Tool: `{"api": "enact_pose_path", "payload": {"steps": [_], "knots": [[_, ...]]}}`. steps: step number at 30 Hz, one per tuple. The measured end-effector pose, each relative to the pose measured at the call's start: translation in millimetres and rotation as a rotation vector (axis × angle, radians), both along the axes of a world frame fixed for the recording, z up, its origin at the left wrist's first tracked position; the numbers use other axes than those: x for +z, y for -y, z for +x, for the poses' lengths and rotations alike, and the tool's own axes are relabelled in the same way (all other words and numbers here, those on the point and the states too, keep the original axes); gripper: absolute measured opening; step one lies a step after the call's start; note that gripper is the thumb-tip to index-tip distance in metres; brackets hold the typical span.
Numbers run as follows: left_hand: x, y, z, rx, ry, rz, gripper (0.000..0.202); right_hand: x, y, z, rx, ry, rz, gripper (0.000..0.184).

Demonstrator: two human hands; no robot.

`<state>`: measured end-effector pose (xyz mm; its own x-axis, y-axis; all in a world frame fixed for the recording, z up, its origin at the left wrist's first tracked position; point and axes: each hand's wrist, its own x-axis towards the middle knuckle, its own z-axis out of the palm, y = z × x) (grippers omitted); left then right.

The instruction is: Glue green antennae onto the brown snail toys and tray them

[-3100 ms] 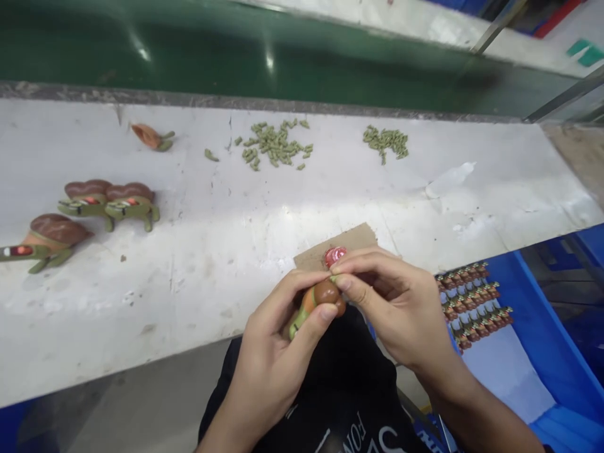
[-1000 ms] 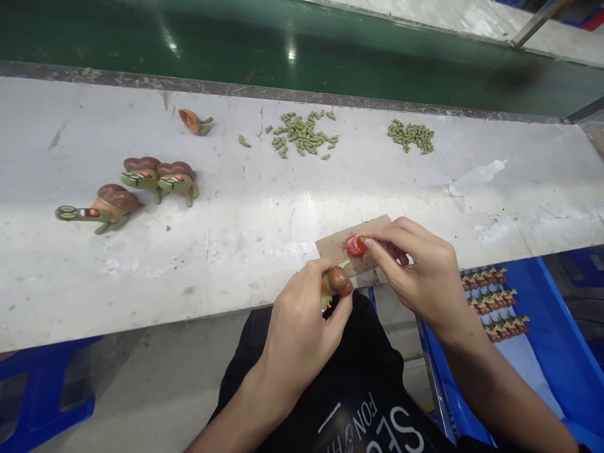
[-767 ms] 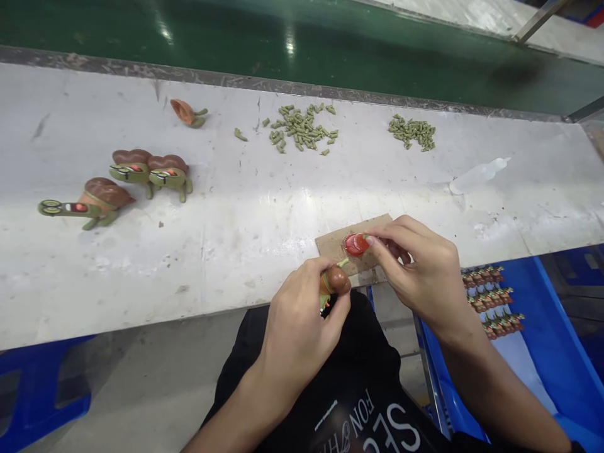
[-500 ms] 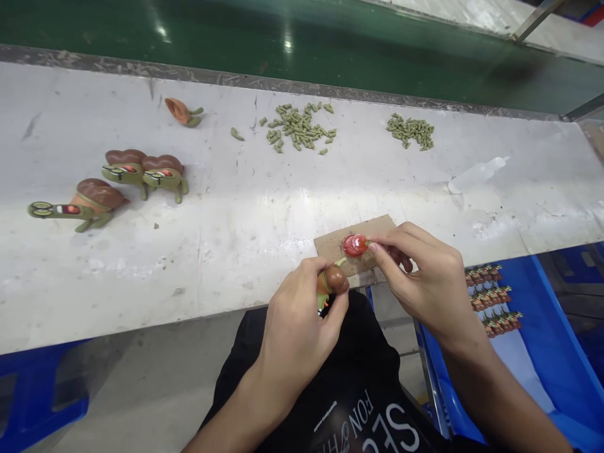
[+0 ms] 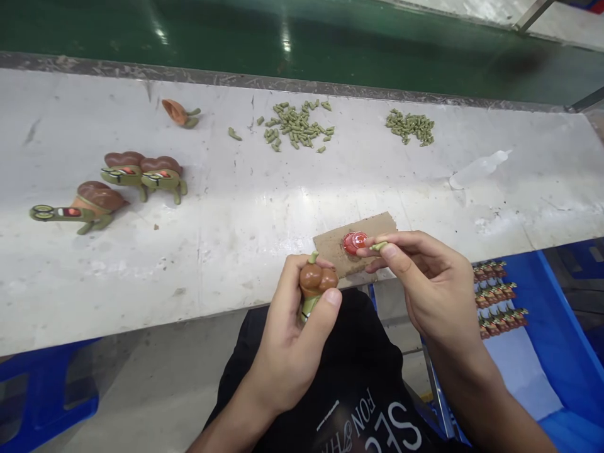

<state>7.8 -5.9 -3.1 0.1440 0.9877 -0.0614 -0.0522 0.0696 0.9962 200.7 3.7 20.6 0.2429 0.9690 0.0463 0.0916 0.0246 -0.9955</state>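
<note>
A brown-and-green toy figure [image 5: 312,280] is gripped in my left hand [image 5: 295,333], its rounded brown part facing up and a small green peg standing out at the top. Between the thumb and fingertips of my right hand [image 5: 425,277] is a small green toy piece [image 5: 379,246]. Just beyond those fingertips, a shiny red cap-like dish [image 5: 353,241] rests on a piece of cardboard [image 5: 333,244] at the table's near edge. My two hands are apart, the left one nearer my body.
Loose green pieces lie in one pile [image 5: 298,126] and another pile [image 5: 410,128]. Toy figures [image 5: 161,173] and an orange part [image 5: 175,112] sit at left. A translucent bottle [image 5: 476,171] lies at right. Below, a blue bin [image 5: 552,333] holds rows of figures [image 5: 501,292].
My right hand has drawn back from the red dish, lifting the green piece out of it. My left hand has turned the figure more upright and moved slightly left.
</note>
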Motion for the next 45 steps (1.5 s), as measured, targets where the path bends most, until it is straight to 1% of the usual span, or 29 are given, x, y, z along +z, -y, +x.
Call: {"api": "enact_pose_path", "payload": {"steps": [3,6,10,23,27,30,32,35,37,39,41,43,45], "knots": [[4.5,-5,1,-0.070,0.124,-0.048,0.006,-1.3,3,-2,0.071,-0.137,-0.039,0.008],[6.4,-10,5,-0.097,0.187,-0.062,0.009,-4.0,6,-2,0.130,-0.182,-0.056,0.010],[5.8,-12,7,-0.093,0.183,-0.068,0.013,-6.1,7,-1,0.133,-0.149,-0.056,0.011],[1.3,-13,4,-0.097,0.149,-0.042,0.012,-5.5,6,-1,0.140,-0.061,-0.053,0.015],[-0.8,-12,4,-0.117,0.133,-0.041,0.009,-2.2,6,-1,0.138,0.009,-0.042,0.017],[-2.2,-11,3,-0.120,0.110,-0.026,0.010,2.6,6,-2,0.167,0.130,-0.011,0.019],[-3.0,-11,1,-0.118,0.089,0.006,0.011,6.4,5,-3,0.185,0.207,0.021,0.021],[-2.7,-11,-3,-0.110,0.066,0.078,0.013,12.9,4,-7,0.205,0.254,0.086,0.022],[-1.0,-12,-7,-0.103,0.067,0.125,0.018,18.8,2,-10,0.217,0.287,0.120,0.023],[1.1,-15,-12,-0.095,0.078,0.147,0.022,26.2,-3,-11,0.265,0.322,0.148,0.024],[1.6,-20,-19,-0.070,0.071,0.154,0.021,33.1,-16,-11,0.354,0.333,0.156,0.020],[-0.9,-26,-24,-0.005,0.027,0.151,0.013,35.7,-42,-10,0.404,0.347,0.139,0.012],[-6.2,-32,-27,0.082,-0.024,0.152,0.003,30.9,-79,-8,0.354,0.430,0.128,0.016]]}}
